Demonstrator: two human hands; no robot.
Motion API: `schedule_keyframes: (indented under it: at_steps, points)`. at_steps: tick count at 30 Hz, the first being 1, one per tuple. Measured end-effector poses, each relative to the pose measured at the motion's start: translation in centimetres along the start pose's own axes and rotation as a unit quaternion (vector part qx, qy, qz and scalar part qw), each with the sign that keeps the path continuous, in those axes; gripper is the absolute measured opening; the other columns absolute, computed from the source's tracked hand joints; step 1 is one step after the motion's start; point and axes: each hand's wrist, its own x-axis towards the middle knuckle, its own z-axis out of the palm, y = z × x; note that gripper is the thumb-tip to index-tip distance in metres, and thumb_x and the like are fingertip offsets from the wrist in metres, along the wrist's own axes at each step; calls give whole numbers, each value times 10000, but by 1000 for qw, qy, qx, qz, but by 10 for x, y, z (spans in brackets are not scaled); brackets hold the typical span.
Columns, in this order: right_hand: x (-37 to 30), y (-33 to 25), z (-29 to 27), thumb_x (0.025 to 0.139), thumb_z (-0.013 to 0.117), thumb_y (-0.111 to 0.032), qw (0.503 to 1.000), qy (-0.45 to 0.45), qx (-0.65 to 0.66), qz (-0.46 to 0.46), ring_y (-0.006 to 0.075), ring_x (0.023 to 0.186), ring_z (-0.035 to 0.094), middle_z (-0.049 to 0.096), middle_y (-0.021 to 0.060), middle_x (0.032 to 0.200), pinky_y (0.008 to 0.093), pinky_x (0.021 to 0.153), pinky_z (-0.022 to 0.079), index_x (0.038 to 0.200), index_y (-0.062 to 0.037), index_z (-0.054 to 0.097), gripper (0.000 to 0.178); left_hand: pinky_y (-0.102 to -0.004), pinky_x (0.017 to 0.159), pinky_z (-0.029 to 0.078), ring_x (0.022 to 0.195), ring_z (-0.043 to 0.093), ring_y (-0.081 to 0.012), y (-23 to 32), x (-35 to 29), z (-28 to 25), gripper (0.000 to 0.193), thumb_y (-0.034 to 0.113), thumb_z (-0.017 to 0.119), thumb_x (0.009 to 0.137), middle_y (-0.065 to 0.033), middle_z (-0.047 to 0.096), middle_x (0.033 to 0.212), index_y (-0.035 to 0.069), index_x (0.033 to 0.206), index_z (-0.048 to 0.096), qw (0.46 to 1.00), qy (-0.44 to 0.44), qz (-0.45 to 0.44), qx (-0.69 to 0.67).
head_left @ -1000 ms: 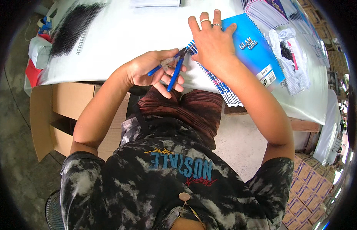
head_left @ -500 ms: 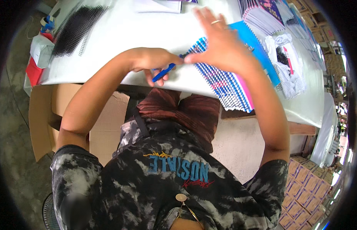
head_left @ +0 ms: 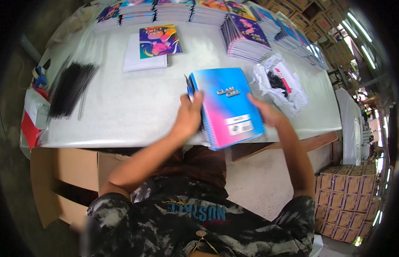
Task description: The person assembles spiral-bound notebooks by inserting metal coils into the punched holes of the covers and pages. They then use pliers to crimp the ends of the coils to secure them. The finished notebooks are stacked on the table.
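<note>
A stack of spiral notebooks (head_left: 225, 100), its top cover blue fading to pink, is held between my two hands over the near part of the table. My left hand (head_left: 189, 113) grips the stack's left side. A blue-handled hand tool (head_left: 190, 89) with a dark tip sticks up from that same hand; its exact kind is hard to make out. My right hand (head_left: 269, 113) is closed around the right edge, its fingertips partly hidden.
Black spiral binding coils (head_left: 73, 92) lie at left on the white table (head_left: 118, 128). Farther back sits a colourful notebook (head_left: 158, 42) on white ones. Notebook stacks (head_left: 248, 40) line the far side. Crumpled white wrapping (head_left: 296, 96) lies at right; an open cardboard box (head_left: 77, 167) stands below left.
My right hand has come down from above the notebooks to their right edge. My left hand has moved onto their left side, keeping the blue-handled tool. The notebooks are squared up into a stack.
</note>
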Motion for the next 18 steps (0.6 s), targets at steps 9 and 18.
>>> schedule_keyframes:
  at_steps: [9,18]
  points:
    - [-19,19,118,739,624,-618,924,142,348,65,297,1136,434,523,118,1122,473,1004,304,1282,-100,399,783,-295,886,437,965,564,-211,46,165,-24,565,481,397,933,-139,593,1030,-39,1097,543,935,-306,30,177]
    - [42,38,-43,903,448,-521,937,-6,296,-183,220,1125,503,518,104,1253,341,965,375,1308,-25,411,641,-330,923,366,1004,498,-194,-38,-19,-42,575,498,378,939,-114,525,1094,-21,1171,465,990,35,-88,-107]
